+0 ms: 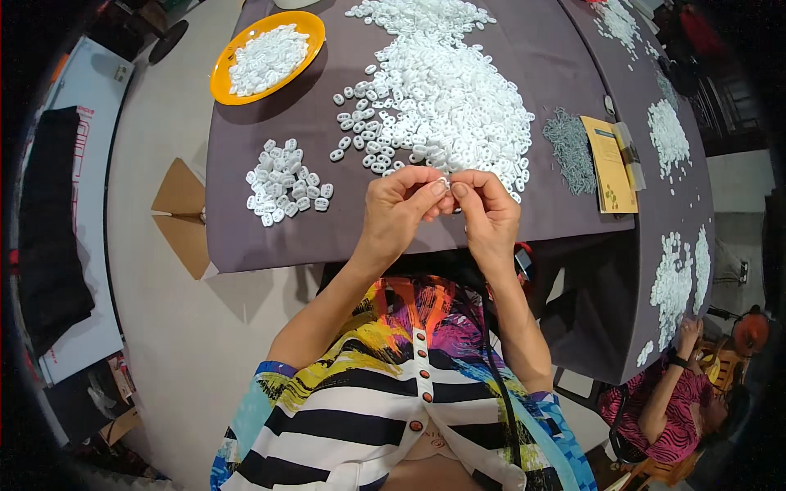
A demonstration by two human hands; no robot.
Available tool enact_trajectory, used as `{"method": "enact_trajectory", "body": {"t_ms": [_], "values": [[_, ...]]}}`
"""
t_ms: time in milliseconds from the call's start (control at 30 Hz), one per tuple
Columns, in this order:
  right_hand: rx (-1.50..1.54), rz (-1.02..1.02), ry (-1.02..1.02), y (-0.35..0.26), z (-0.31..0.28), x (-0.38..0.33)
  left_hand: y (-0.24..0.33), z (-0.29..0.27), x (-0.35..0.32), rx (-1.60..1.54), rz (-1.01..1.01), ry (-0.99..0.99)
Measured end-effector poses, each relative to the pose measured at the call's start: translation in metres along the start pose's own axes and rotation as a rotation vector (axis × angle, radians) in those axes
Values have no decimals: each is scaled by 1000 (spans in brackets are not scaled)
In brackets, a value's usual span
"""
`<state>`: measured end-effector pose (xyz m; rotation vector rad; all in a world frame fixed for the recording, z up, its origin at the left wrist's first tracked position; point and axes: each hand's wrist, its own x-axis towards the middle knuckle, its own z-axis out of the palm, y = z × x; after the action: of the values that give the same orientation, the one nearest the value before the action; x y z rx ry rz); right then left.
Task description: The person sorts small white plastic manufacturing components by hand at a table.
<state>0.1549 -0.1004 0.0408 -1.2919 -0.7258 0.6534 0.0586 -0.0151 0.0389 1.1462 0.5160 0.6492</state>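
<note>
My left hand [395,211] and my right hand [491,214] meet over the table's near edge, fingertips pinched together. Between them is a small white plastic piece [444,182], mostly covered by the fingers. Just beyond my hands spreads a large heap of white oval pieces [458,102], many showing two holes. A smaller pile of white pieces [286,184] lies to the left of my left hand. To the right of the heap sits a pile of thin grey metal pins or screws [571,151], too small to tell which.
An orange plate [219,82] of white pieces stands at the far left of the grey-covered table [270,245]. A yellow booklet [607,168] lies at the right. More white piles [671,282] cover an adjoining table, where another person [663,401] sits. A cardboard box [182,217] is on the floor.
</note>
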Motion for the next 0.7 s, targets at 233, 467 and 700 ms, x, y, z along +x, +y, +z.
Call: {"method": "enact_trajectory", "body": {"t_ms": [233, 467, 700], "values": [[-155, -60, -65, 4, -6, 3, 1, -4, 1, 77, -2, -14], [-278, -95, -67, 4, -4, 5, 2, -6, 0, 83, -76, -10], [-358, -40, -173, 11, -11, 8, -5, -12, -1, 53, -138, 16]]}}
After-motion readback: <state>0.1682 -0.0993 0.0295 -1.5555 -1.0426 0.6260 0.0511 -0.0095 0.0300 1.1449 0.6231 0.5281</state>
